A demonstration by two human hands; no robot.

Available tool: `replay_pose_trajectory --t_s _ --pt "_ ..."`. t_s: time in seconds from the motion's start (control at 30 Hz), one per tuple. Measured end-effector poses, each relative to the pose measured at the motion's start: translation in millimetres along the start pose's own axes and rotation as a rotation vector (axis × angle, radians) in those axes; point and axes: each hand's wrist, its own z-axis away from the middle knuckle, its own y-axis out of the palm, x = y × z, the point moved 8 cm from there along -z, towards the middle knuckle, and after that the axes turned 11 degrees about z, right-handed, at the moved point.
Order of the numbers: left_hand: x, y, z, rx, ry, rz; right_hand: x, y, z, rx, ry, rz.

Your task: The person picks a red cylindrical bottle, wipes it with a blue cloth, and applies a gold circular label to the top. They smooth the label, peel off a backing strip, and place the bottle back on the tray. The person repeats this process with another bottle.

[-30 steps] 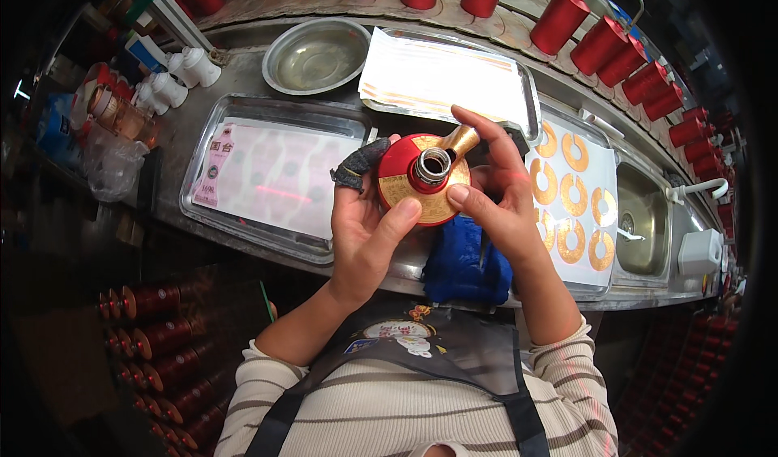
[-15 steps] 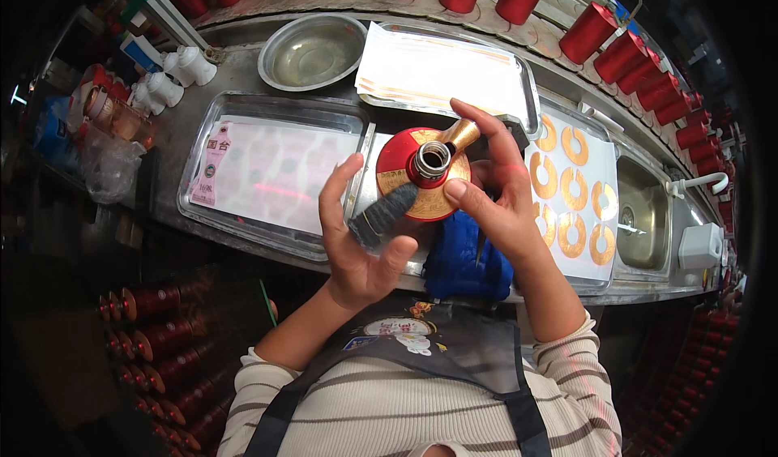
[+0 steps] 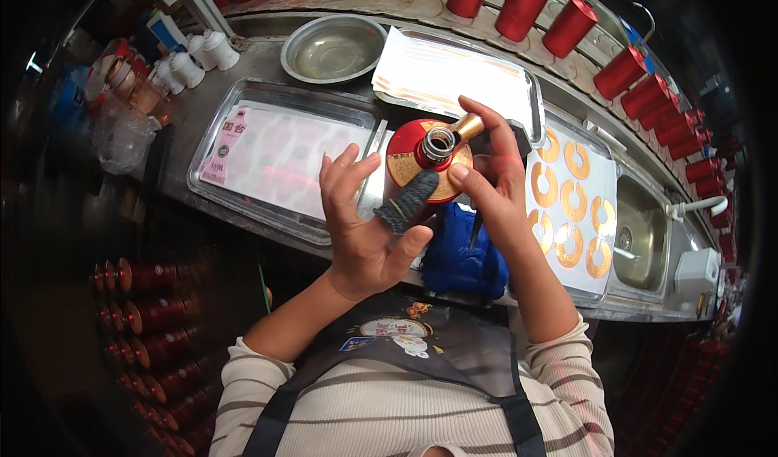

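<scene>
A red bottle (image 3: 401, 138) with a bare, uncapped neck (image 3: 438, 144) stands upright in front of me. A gold ring-shaped label (image 3: 405, 168) covers part of its shoulder around the neck. Beside the neck, a gold cone-shaped piece (image 3: 467, 126) sticks up, perhaps the label's curled end. My right hand (image 3: 498, 185) holds the bottle's right side; its thumb presses on the gold label and its index finger reaches past the cone. With its fingers spread, my left hand (image 3: 356, 230) touches the label's near edge with the index finger, which wears a dark grey finger cover (image 3: 412, 199).
A tray (image 3: 279, 91) of pinkish printed sheets lies left, a metal bowl (image 3: 334, 49) behind. White sheets (image 3: 450, 72) fill another tray. Gold C-shaped labels (image 3: 554, 246) lie on the right, before a sink (image 3: 644, 254). Blue cloth (image 3: 462, 258) hangs at the edge. Red bottles (image 3: 523, 7) line the conveyor.
The view has shifted, so the counter appears farther right and lower on its left side. My left fingers have come closer to the bottle, and more gold lies over its near-left shoulder.
</scene>
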Motion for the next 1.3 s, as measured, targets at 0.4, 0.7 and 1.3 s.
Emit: replay_pose_trajectory --t_s 0.4,0.7,1.3 --pt "-29 21 0 -0.076 0.085 -0.261 6 -2 -7 0.028 0.038 -0.047" --pt "9 6 -1 -0.388 -0.366 0.547 8 1 -7 0.072 -0.028 -0.024" --pt "30 46 -8 -0.132 -0.471 0.833 9 2 -5 0.062 -0.016 -0.062"
